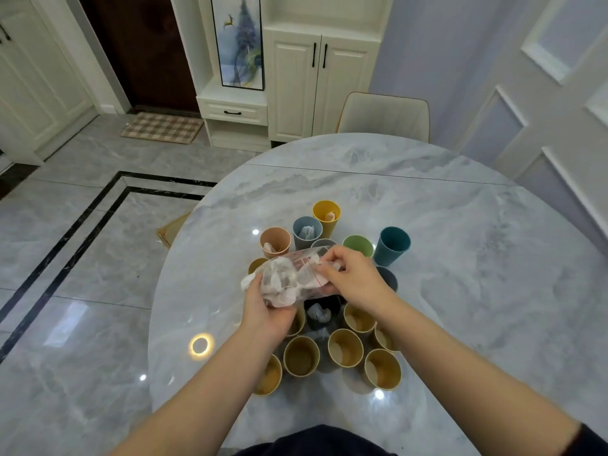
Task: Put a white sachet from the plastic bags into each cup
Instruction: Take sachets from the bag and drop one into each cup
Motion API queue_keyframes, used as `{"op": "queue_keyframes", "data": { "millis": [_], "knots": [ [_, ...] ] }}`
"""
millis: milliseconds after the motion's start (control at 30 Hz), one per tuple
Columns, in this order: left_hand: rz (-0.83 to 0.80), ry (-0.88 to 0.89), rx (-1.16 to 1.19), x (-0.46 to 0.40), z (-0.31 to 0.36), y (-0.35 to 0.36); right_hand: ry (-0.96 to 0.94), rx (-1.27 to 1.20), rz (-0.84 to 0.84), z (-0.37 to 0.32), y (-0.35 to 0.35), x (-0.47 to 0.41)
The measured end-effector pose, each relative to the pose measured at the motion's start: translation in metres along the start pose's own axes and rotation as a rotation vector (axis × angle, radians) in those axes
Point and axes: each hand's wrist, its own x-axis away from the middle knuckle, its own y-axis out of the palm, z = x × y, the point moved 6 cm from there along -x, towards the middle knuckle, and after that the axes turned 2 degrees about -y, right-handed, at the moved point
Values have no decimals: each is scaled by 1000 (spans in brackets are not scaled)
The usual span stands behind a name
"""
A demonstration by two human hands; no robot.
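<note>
Left hand [268, 315] grips a clear bag [294, 279] of white sachets above the cups [345, 347]. Right hand [353, 278] pinches its mouth.

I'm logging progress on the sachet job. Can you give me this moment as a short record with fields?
left hand: holds the plastic bag of white sachets from below
right hand: pinches the bag's mouth
cups showing a sachet: pink cup, grey-blue cup, yellow cup, black cup
cups looking empty: teal cup, green cup
surface: marble table
</note>
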Motion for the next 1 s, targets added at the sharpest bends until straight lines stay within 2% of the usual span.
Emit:
{"op": "queue_keyframes", "data": {
  "millis": [67,133,233,367,600,800,867,1000],
  "knots": [
    [-8,13,1,-4,1,0,42,-128,84,6,-13,-2],
    [-7,27,13,-8,4,-1,73,-258,249,10,-34,-2],
    [29,50,42,-10,8,-2,134,-328,421,20,-62,-4],
    [59,68,41,-12,8,-7,285,-227,351,60,-59,-15],
    [107,66,63,2,2,-9,420,-86,257,108,-31,-20],
    [83,72,26,-1,8,-17,490,-254,228,108,-21,-26],
    [82,81,5,-1,10,-16,437,-262,248,97,-23,-27],
    [122,97,-1,2,10,-14,179,-217,352,48,-40,-27]
  ]
}}
